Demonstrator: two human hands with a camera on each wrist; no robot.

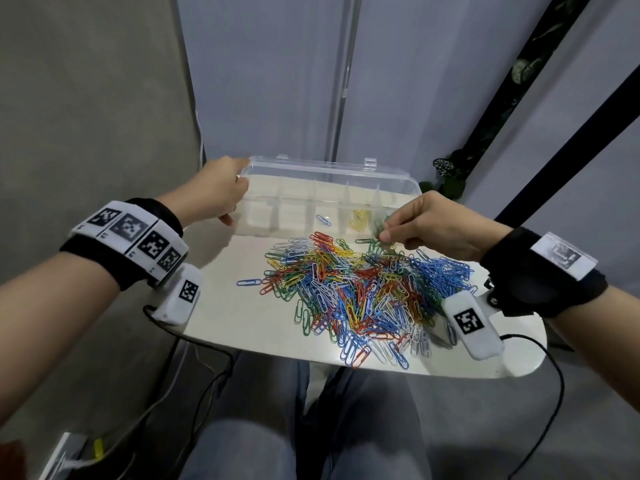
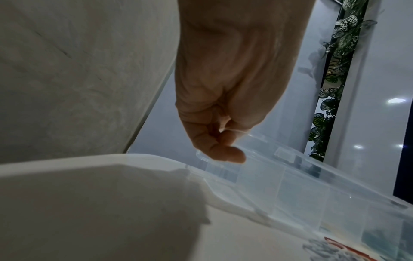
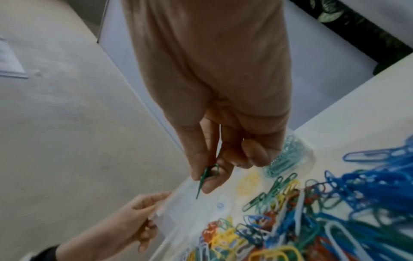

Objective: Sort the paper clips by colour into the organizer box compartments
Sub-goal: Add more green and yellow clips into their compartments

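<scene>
Paper clips [image 1: 363, 292] piling just in front of the organizer box [image 1: 322, 199], my right hand [image 1: 440, 226] pinching a green clip [image 3: 206, 178], left hand [image 1: 214, 192] gripping the box's corner

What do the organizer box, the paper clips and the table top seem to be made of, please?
Organizer box: clear, glossy hard plastic; the dividers and table show through its walls.
Paper clips: probably wire with a coloured coating, judging by the thin bent loops in solid blue, red, yellow, green and white.
Table top: smooth off-white surface with a soft sheen; laminate or plastic, cannot tell.
</scene>
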